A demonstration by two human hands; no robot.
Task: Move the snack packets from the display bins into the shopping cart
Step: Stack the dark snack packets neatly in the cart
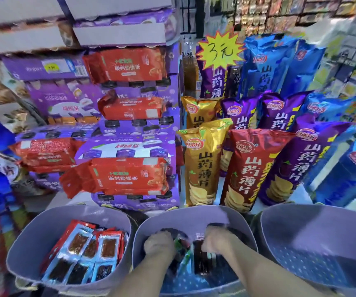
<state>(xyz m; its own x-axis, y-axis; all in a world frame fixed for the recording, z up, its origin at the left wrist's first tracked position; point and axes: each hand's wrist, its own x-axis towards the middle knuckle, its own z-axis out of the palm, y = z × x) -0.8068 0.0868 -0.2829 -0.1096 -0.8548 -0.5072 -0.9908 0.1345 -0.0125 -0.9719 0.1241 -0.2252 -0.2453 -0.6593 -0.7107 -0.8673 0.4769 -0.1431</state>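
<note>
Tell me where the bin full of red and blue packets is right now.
In the head view it is the leftmost bin of three, low on the left, beside the middle bin that both hands are in.

Three lavender bins [194, 219], pale dotted floors. Left bin's packets [83, 251]: red and blue edges, clear windows showing brown contents. Chip bags [245, 168] behind: gold, red, purple, blue. Yellow starburst sign [220, 51], black writing. Red packs [128, 65] on purple cartons [128, 146].
</note>
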